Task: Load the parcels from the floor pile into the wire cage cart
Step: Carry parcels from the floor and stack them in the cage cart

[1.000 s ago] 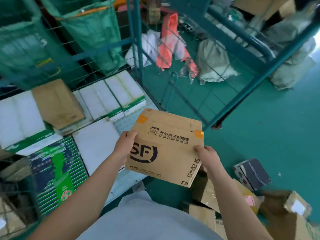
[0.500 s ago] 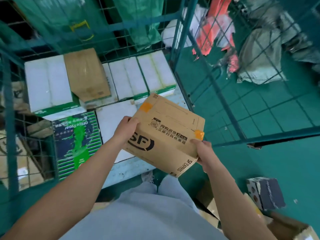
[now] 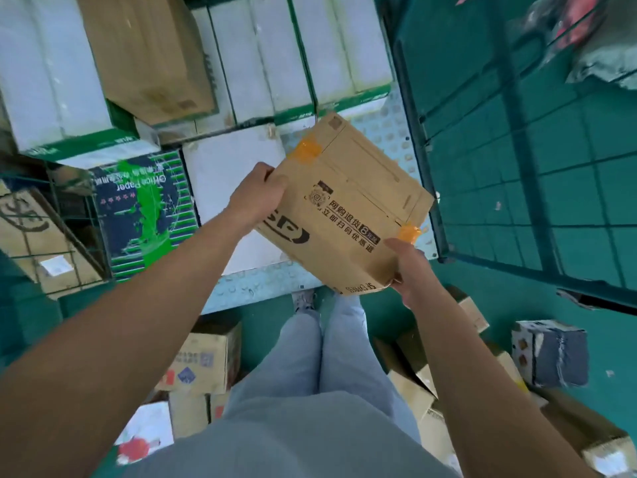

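A teal-green floor point(image 3: 489, 305) fills the right and lower parts of the frame, its surface matte and marked with small pale specks. At right a wire mesh panel point(image 3: 517, 188) in the same green stands over it, with the floor showing through the grid. In the upper right corner, behind the mesh, lie grey sacks point(image 3: 603, 63) and something red, blurred. Light is even and soft, with no hard shadows.
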Demonstrator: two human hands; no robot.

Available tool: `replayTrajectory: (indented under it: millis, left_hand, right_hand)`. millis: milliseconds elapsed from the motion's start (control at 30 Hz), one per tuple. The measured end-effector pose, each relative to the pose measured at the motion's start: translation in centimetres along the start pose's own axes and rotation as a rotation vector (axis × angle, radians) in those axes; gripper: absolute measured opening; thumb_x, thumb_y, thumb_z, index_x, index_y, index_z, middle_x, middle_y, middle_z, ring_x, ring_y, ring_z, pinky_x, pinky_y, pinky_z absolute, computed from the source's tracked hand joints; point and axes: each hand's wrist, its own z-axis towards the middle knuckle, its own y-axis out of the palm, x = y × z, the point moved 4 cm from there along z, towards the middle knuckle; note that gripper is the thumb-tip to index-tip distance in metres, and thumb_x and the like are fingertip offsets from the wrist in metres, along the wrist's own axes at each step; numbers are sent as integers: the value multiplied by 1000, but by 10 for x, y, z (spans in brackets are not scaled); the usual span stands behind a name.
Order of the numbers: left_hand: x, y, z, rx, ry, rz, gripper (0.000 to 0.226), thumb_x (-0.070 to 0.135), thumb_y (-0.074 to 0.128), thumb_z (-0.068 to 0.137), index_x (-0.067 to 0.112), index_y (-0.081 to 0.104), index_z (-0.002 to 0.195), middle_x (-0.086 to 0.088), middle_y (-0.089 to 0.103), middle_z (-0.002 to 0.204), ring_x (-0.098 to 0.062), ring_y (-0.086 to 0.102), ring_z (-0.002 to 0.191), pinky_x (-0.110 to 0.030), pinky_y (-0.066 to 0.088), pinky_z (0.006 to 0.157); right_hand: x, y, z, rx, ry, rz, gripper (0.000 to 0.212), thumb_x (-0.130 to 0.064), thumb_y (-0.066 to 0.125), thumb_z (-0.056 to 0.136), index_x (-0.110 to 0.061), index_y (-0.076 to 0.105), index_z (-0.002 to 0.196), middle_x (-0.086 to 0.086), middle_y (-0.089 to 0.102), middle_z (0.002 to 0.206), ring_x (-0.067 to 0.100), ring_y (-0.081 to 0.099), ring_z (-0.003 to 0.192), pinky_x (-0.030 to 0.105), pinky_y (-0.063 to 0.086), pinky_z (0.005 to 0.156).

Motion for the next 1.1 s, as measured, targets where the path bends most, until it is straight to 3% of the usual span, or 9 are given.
replayTrajectory:
  millis: [167,267,400,567,667,767,867,1000,1100]
  left_hand:
    - [25,33,66,-26,57,125,24,34,43,100,22,50,120,9,54,97,-12,53,85,-31,39,65]
    - [41,54,103,-35,79,166,27,27,42,99,19,51,123,1,58,104,-19,55,91,-29,40,66]
    - [54,78,152,-67,105,187,32,20,41,98,17,53,128,-6,61,112,-25,58,99,-34,42,73]
    - [59,80,215,-82,111,247,42,16,41,101,21,50,142,-4,57,125,-26,56,110,-32,46,81]
    - [50,68,247,-72,150,270,47,12,49,101,15,48,148,-11,52,146,-30,52,130,-37,45,102]
    - [17,65,268,-22,126,353,62,27,48,93,16,41,153,-16,40,156,-35,36,146,-41,29,120]
    - [-29,89,266,-62,19,443,79,41,45,91,22,20,163,-17,18,167,-36,14,155,-44,16,126]
    - [-64,135,245,-164,40,507,74,27,56,99,27,18,163,-10,10,169,-34,7,155,-49,20,125]
    - [-73,164,231,-218,83,567,79,30,59,97,33,13,163,-5,4,170,-31,3,156,-51,19,126]
  right_hand:
    - [-9,7,63,16,65,97,56,-23,67,94,-17,36,140,4,56,117,22,57,102,42,52,93]
    - [-18,9,96,14,90,145,49,-14,61,98,-17,31,137,-1,54,105,19,58,97,39,51,93]
    - [-25,18,134,-3,130,181,53,-15,65,95,-18,35,139,2,58,117,26,58,118,44,47,112]
    - [-31,55,175,-33,135,83,71,-28,68,89,-21,35,151,6,60,128,24,63,112,43,48,108]
    - [-31,87,190,-169,111,-107,51,-23,63,95,-19,47,143,20,57,137,36,59,124,51,47,111]
    - [-35,113,207,-297,73,-303,58,-27,58,99,-25,41,154,4,51,149,25,54,129,50,42,115]
    - [-55,121,233,-249,54,-320,55,-22,53,102,-25,39,155,2,54,140,22,60,110,46,48,110]
    - [-84,105,256,-128,46,-253,56,-18,55,102,-35,37,152,10,62,124,22,62,108,41,50,106]
    - [-107,93,266,-58,-20,-243,70,-16,55,102,-42,20,157,4,60,123,22,61,109,47,47,110]
